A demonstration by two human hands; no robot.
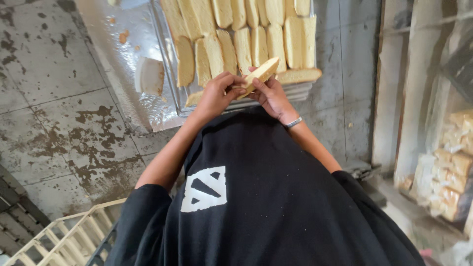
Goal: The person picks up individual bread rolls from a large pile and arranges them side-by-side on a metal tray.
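Both of my hands hold one long pale bread roll [261, 74] just above the near edge of a metal tray [170, 74]. My left hand [217, 93] grips its lower end, fingers curled round it. My right hand [271, 96], with a silver bracelet on the wrist, supports the roll from the right side. The tray carries several similar rolls [246, 44] in two rows, and one roll [298, 75] lies crosswise at its near right corner.
A white scraper [150, 76] lies on a shiny plastic sheet [113, 59] left of the tray, over a stained tiled floor. A cream plastic crate [64, 236] stands at the bottom left. Bagged bread [451, 172] sits on a shelf at the right.
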